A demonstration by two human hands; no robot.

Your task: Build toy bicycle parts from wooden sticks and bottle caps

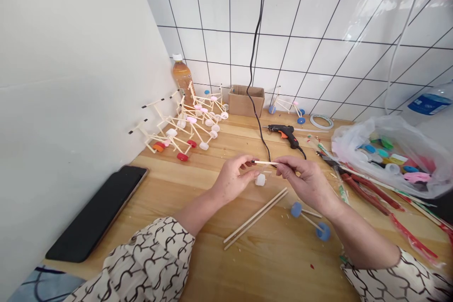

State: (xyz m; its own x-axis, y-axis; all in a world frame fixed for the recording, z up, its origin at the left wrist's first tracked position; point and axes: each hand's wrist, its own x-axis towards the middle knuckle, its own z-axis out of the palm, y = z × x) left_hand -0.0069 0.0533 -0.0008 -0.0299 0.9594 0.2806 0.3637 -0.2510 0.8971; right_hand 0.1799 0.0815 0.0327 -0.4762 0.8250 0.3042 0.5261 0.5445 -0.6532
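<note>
A short pale stick with a dark tip at its left end spans the gap between my hands. My left hand is closed, its fingers at the dark tip and its thumb beside a white cap. The thumb and fingers of my right hand pinch the stick's right end. Below them, two long wooden sticks lie side by side on the table. Near my right wrist sits a stick piece with two blue caps.
Several stick-and-cap models stand at the back left by a bottle. A cardboard box, glue gun and tape roll are behind my hands. Pliers and a bag of caps lie right; a phone left.
</note>
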